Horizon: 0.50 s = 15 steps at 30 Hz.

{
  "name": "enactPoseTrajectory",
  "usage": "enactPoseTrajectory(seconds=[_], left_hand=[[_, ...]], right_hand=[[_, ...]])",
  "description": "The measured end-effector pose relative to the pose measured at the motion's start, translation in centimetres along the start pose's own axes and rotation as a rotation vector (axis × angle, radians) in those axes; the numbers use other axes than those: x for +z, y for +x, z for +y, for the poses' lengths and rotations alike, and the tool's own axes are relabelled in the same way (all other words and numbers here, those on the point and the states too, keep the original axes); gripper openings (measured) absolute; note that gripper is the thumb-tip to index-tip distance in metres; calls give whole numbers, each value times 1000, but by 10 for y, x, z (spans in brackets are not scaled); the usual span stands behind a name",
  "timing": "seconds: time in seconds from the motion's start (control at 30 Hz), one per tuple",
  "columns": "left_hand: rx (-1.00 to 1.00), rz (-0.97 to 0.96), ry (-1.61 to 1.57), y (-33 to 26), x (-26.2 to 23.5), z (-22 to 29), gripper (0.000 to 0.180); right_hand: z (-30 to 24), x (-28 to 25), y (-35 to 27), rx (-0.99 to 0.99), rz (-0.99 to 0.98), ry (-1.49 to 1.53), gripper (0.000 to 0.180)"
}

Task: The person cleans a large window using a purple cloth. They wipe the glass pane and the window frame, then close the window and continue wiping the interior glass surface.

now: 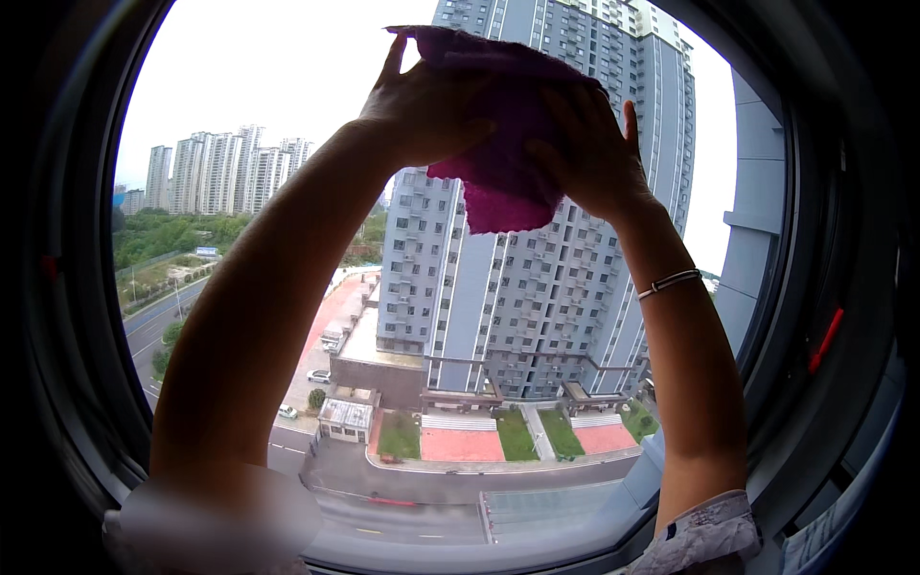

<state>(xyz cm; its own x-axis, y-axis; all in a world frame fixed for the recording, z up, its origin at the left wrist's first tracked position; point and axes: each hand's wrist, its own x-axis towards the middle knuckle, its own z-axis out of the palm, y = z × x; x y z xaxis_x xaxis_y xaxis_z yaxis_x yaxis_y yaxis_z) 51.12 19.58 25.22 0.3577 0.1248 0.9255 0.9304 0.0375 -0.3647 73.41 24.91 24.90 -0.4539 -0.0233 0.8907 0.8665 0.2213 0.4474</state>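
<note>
A purple cloth (513, 196) hangs in front of the window glass (316, 67), high in the head view, its lower edge ragged and loose. My left hand (422, 110) has hold of the cloth's left part; one finger sticks up at its upper corner and the thumb lies across the fabric. On the right part of the cloth lies my right hand (594, 153), thumb toward the middle and one finger raised off to the side. Both arms reach up. Whether the cloth touches the glass I cannot tell for sure. A thin bracelet (669, 282) circles my right wrist.
A dark window frame (767, 326) surrounds the glass, with a red strip (825, 341) on its right side. Outside, far below, are a tall grey apartment building (565, 287), a road (402, 517) and distant towers (225, 172).
</note>
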Motion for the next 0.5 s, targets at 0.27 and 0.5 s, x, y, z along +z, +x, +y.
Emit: enactPoseTrajectory(seconds=[0.27, 0.5], left_hand=[[-34, -83, -231, -147, 12, 59, 52], [-84, -380, -508, -376, 13, 160, 41]], right_hand=[[-66, 9, -132, -75, -41, 185, 68], [-168, 26, -368, -45, -191, 315, 44]])
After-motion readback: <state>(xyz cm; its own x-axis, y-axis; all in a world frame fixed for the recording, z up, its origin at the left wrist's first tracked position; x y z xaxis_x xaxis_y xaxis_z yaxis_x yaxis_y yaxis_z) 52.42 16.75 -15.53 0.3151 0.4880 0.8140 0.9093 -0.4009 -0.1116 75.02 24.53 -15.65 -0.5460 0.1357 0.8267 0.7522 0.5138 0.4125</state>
